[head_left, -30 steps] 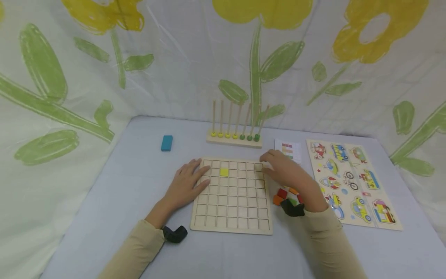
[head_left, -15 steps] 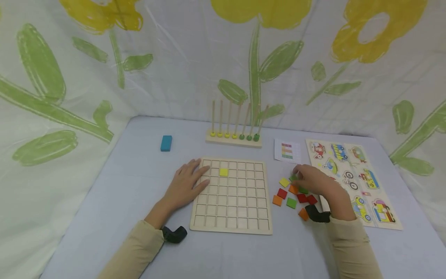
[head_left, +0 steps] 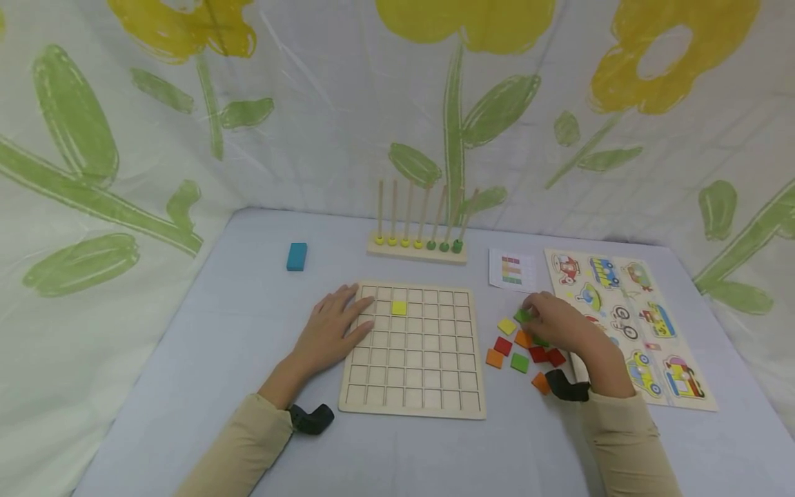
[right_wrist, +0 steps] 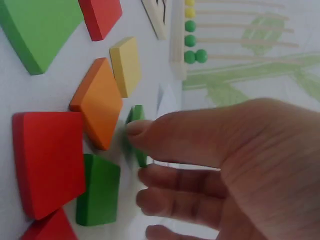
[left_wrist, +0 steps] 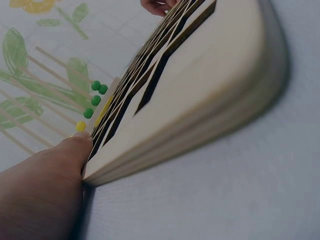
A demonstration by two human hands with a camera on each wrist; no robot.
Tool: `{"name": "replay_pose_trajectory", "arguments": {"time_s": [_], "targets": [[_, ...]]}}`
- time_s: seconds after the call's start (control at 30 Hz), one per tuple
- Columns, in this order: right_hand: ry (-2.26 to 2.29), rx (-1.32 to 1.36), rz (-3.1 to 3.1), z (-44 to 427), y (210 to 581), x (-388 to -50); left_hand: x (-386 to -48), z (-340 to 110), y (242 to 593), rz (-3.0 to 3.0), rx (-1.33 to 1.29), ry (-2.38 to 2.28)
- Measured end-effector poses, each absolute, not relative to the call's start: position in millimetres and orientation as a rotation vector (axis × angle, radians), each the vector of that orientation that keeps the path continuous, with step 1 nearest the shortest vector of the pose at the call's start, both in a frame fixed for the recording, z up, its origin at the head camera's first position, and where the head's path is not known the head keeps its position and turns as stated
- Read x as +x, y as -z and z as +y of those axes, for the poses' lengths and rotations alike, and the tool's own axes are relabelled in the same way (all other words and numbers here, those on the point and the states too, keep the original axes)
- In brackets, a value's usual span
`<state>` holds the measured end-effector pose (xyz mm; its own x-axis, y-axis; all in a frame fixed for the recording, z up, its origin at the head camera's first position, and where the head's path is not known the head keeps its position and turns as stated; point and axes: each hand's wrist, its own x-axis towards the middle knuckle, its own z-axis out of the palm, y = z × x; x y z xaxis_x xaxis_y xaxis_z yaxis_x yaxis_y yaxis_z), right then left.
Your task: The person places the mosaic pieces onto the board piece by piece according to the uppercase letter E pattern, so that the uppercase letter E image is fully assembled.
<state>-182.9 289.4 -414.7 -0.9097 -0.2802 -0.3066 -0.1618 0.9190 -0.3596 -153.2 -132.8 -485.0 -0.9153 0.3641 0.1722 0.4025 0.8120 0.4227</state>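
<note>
Your right hand [head_left: 555, 326] partly hides the green square wooden tile [head_left: 520, 315] at its fingertips and the left edge of the pale wooden vehicle puzzle board [head_left: 649, 351]. Your left hand [head_left: 329, 330] covers some of the square pale wooden grid board [head_left: 413, 413]. Print on the white paper sheet [head_left: 526, 266] is too small to read. The bottom edge crops your beige sleeves [head_left: 630, 445].

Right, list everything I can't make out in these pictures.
Head view: the finer print on the paper card, too small to read.
Head view: part of the vehicle puzzle, behind the right hand and wrist.
Left wrist view: most of the right hand, cut off by the top edge.
Right wrist view: part of the green tile, covered by the thumb.
Right wrist view: the lowest red tile, cut off by the bottom edge.
</note>
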Motion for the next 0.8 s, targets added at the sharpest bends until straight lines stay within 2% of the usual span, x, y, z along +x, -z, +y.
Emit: {"name": "replay_pose_trajectory", "arguments": {"time_s": [0.23,0.63,0.8], "targets": [[0.507,-0.407,2.794,270.2,413.1,-187.2,-152.5,-133.6,482.9,-2.912,-0.618,0.705],[0.569,-0.755,2.751,179.5,415.8,-191.7,-152.0,-132.1,482.9,-2.907,-0.617,0.715],[0.536,-0.893,2.753,156.7,420.4,-194.7,-151.8,-132.2,483.7,-2.907,-0.616,0.712]]}}
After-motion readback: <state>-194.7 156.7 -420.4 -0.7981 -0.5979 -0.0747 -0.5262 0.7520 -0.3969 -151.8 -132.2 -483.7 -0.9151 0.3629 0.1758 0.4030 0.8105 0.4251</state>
